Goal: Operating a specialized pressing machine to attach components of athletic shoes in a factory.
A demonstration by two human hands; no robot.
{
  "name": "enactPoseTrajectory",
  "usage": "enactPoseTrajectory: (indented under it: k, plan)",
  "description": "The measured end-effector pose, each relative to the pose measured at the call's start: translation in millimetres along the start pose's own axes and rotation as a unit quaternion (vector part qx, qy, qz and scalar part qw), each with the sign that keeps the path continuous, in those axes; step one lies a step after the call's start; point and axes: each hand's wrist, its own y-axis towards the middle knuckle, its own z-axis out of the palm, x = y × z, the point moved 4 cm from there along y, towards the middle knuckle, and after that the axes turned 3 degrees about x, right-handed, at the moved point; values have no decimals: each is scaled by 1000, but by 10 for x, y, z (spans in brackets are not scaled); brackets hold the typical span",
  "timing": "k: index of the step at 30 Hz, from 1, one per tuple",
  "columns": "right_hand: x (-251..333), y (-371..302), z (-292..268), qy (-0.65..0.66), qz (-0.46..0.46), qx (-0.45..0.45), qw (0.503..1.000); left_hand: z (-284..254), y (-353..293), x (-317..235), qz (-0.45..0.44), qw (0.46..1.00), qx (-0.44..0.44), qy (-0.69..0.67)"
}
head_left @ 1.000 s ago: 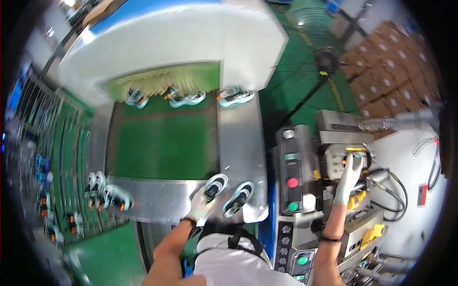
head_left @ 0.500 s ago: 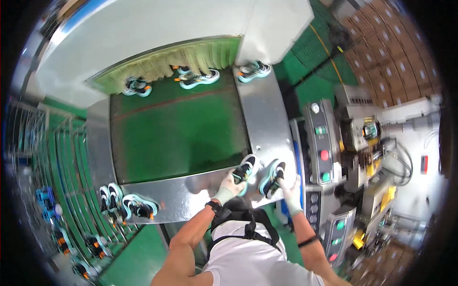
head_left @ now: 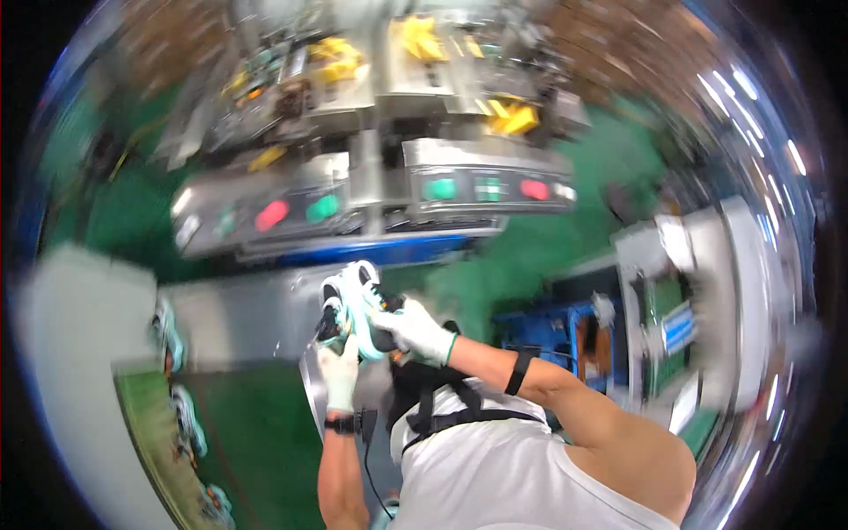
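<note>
My gloved left hand (head_left: 338,369) grips one sneaker (head_left: 332,309), black, white and mint green. In my gloved right hand (head_left: 420,332) is a matching sneaker (head_left: 359,303), held close beside the first with their soles side by side. The toes of both point away from me. They are above the corner of the metal ledge (head_left: 256,305), in front of the machines. Palms and some fingers are hidden behind the shoes, and the picture is blurred.
Ahead stand two machine control panels (head_left: 488,189) with red and green buttons, and yellow parts (head_left: 511,117) behind. To the left, more sneakers (head_left: 186,419) sit along the green conveyor (head_left: 252,433) by a bristle curtain (head_left: 148,433). A blue rack (head_left: 539,337) stands at right.
My view has swung right, from the conveyor to the machines. Both sneakers have been lifted from the metal ledge and brought together in my hands.
</note>
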Motion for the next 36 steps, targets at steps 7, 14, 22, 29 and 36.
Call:
enactPoseTrajectory:
  k: [7, 14, 22, 29, 36]
  plan:
    - [-190, -1682, -1951, 252, -105, -253, 928, 2095, -231, -924, 117, 926, 357, 39]
    - [-982, -4110, -3825, 178, -264, -726, 609, 4802, -1588, -1840, 224, 771, 592, 67]
    - [-1428, -4983, -5630, 59, 162, -840, 515, 7822, -2552, -1695, 407, 638, 651, 62]
    - [-1577, -5436, -6441, -62, 114, -904, 407, 8503, -2859, -1752, 497, 643, 577, 78]
    - [-445, -3137, -4898, -13, -324, -600, 732, 5725, -1008, -896, 235, 713, 604, 268]
